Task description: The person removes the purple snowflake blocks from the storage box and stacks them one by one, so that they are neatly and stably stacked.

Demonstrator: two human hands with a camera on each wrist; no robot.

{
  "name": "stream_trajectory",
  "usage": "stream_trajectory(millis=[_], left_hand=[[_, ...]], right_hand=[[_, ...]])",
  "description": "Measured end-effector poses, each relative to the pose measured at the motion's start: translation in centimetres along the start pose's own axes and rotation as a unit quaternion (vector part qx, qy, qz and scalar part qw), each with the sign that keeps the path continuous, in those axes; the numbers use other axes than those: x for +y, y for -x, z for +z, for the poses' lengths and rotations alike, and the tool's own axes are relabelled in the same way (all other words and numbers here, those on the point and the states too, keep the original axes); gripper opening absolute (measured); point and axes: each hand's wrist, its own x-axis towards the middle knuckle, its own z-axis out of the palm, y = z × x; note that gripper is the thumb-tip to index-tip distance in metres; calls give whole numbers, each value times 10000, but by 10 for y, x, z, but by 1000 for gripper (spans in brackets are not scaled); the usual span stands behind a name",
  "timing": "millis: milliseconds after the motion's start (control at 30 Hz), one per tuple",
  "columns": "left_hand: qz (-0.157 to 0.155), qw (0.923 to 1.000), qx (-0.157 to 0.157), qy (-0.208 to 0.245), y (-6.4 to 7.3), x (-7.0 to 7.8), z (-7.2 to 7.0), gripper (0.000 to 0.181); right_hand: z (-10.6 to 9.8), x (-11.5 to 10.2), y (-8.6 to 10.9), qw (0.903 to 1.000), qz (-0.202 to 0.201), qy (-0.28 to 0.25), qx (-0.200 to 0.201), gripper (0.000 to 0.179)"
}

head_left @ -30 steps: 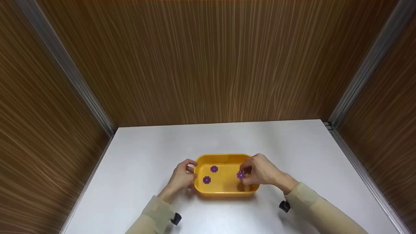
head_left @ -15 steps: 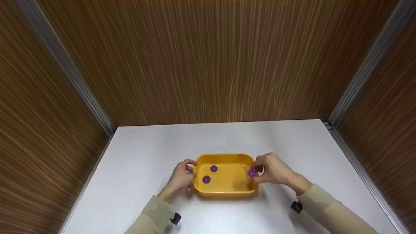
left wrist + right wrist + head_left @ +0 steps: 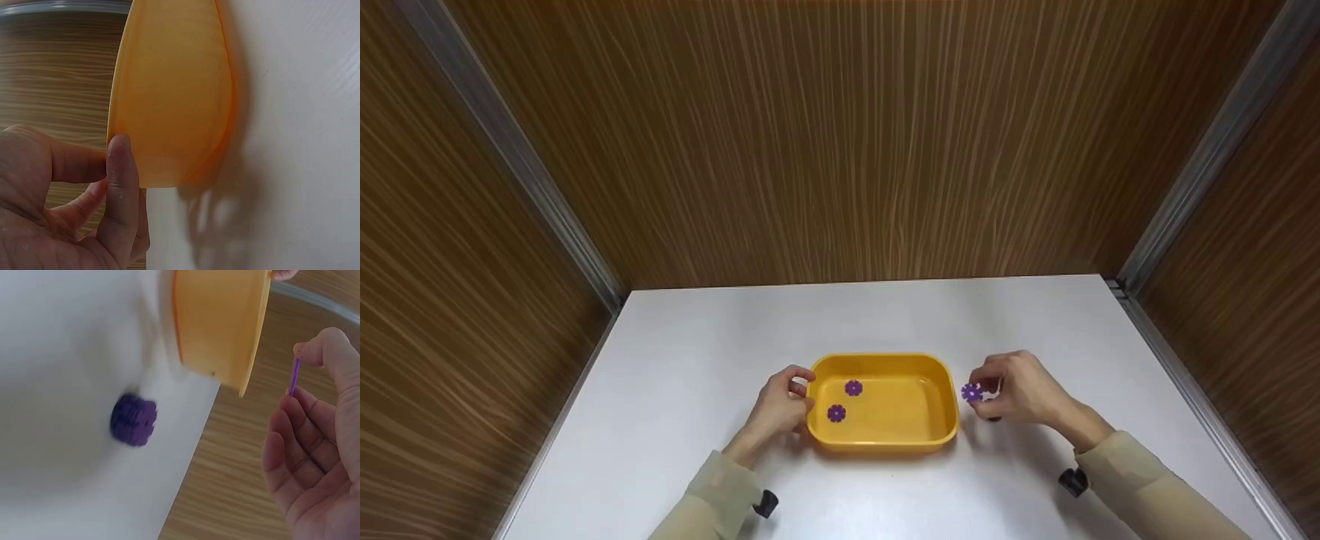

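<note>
In the head view my left hand (image 3: pixel 780 405) pinches the left rim of a yellow plastic tray (image 3: pixel 885 442). The left wrist view shows the thumb (image 3: pixel 120 163) against the tray's outer wall. Two purple flower-shaped discs (image 3: pixel 853 388) lie on the tray floor, toward the left. Just past the right rim, my right hand (image 3: pixel 1027 390) holds another purple notched disc (image 3: pixel 972 393) by its edges, between thumb and fingers. Below that hand, the right wrist view has a stack of purple discs (image 3: pixel 133 421) standing on the table, mostly hidden by the hand in the head view.
The white table (image 3: pixel 720 322) is bounded by wood-grain panels (image 3: pixel 870 150) at the back and both sides. Metal rails (image 3: pixel 1177 142) run along the panel corners. A small black device (image 3: pixel 766 504) sits at each wrist.
My right hand has moved right, carrying its purple disc from over the tray floor to outside the right rim. My left hand and the tray have stayed in place.
</note>
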Motion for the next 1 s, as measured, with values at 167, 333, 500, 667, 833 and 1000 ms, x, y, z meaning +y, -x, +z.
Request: stream_trajectory(millis=[167, 333, 500, 667, 833, 1000], left_hand=[[-86, 10000, 5, -21, 0, 1, 1, 44], [-110, 9999, -3, -19, 0, 1, 2, 44], [-46, 10000, 12, -14, -1, 0, 2, 43], [20, 10000, -2, -6, -1, -2, 2, 43], [-9, 10000, 13, -65, -1, -3, 2, 44], [-95, 9999, 24, -77, -1, -2, 2, 43]], right_hand=[[-5, 12, 11, 9995, 313, 6, -10, 19], [-6, 25, 24, 9991, 381, 39, -153, 18], [-2, 33, 33, 9982, 484, 74, -346, 19], [6, 41, 38, 9970, 630, 178, -417, 23], [12, 45, 39, 9925, 1008, 229, -655, 28], [16, 47, 37, 9882, 1306, 240, -766, 30]])
